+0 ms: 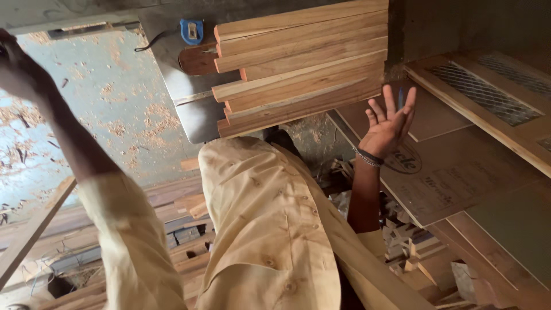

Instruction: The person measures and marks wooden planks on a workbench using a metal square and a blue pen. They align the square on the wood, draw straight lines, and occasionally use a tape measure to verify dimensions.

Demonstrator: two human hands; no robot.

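The right hand (pixel 389 117) is raised with its fingers spread wide apart and holds nothing, just beside the lower right end of a stack of long, pale-brown sawn wooden planks (pixel 301 63) lying across a grey metal table (pixel 192 109). The left hand (pixel 17 72) is blurred at the frame's edge; I cannot tell its grip. The step looks like steadying or squaring the stack; closing on it would need the palm flat against the plank ends. A small blue tape measure (pixel 191 31) sits on the table. A flat brown cardboard sheet (pixel 453 172) with a dark oval printed mark lies below right.
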